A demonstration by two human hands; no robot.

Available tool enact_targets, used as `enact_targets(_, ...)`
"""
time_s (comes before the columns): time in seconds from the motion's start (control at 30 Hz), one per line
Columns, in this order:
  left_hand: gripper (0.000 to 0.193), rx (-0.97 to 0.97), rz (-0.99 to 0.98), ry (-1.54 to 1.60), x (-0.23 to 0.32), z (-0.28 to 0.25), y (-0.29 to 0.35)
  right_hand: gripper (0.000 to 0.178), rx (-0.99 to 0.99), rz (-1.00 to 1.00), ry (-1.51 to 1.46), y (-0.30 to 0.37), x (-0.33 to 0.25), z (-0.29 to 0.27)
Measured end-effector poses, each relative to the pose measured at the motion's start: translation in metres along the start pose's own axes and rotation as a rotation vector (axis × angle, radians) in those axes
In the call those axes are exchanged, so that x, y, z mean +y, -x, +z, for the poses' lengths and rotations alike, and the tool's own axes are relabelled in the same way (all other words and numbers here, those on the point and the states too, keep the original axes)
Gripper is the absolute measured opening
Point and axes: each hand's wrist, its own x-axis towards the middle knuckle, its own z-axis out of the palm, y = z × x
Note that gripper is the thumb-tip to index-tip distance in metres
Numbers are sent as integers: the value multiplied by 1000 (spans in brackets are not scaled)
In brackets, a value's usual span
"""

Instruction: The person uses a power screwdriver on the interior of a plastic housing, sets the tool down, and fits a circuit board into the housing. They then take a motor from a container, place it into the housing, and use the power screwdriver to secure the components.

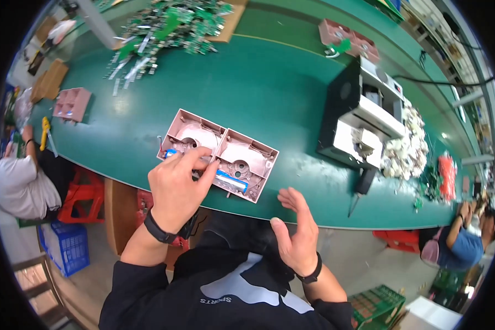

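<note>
Green counter (283, 82) supports a pink two-part housing (232, 149), partly under the left hand (176, 184); whether its bent fingers grip anything, I cannot tell. Loosely open and empty, the right hand (299, 237) hangs near the housing's right end.

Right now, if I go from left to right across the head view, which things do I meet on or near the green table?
Yellow-handled tool → small pink compartmented piece → larger pink case → right hand → black-and-white machine → heap of white parts → red bundle.
</note>
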Motion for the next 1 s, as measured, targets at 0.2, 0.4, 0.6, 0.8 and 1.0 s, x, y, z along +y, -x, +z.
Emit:
enact_targets(0.2, 22, -96, 125, 30, 47, 23, 11, 63, 94, 118, -79, 19, 12, -17)
enact_targets(0.4, 26, -195, 199, 105, 63, 29, 11, 56, 271, 161, -187, 27, 26, -17)
enact_targets(0.6, 26, -154, 95, 287, 42, -5, -13, 44, 427, 158, -168, 28, 40, -31)
enact_targets(0.8, 29, -6, 158, -88, -67, 0, -135, 27, 523, 247, -235, 22, 66, -38)
enact_targets(1.0, 59, 14, 133, -393, -114, 43, -219, 18, 587, 243, -93, 17, 64, -26)
